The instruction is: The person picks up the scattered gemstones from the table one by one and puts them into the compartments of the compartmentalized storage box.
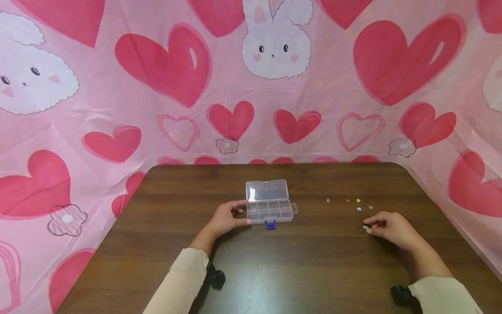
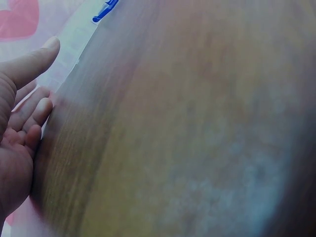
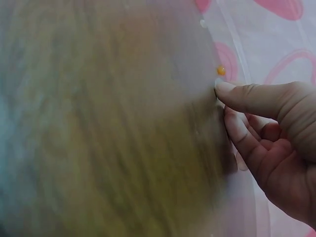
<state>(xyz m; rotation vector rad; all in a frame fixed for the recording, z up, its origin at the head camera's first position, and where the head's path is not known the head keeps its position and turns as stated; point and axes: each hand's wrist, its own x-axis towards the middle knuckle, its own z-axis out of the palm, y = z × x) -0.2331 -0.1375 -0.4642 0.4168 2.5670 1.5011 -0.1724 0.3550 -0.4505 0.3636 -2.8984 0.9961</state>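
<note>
A clear plastic compartment box (image 1: pixel 269 213) stands on the table with its lid (image 1: pixel 268 191) raised at the back and a blue latch (image 1: pixel 270 224) at the front. My left hand (image 1: pixel 227 218) holds the box's left side, thumb by the front corner and a finger farther back. In the left wrist view, part of the blue latch (image 2: pixel 105 11) shows beyond the thumb. Over on the right, my right hand (image 1: pixel 392 229) pinches a small pale, shiny piece (image 1: pixel 365 227) between thumb and fingertips, low at the tabletop. Its exact kind is too small to tell.
Several small pieces lie beyond the right hand: an orange one (image 1: pixel 347 200), a yellow one (image 1: pixel 358 200), a pale purple one (image 1: pixel 359 209) and a whitish one (image 1: pixel 371 207). Another pale piece (image 1: pixel 328 200) lies nearer the box. A pink heart-print cloth (image 1: pixel 306 91) hangs behind the wooden table (image 1: pixel 298 270).
</note>
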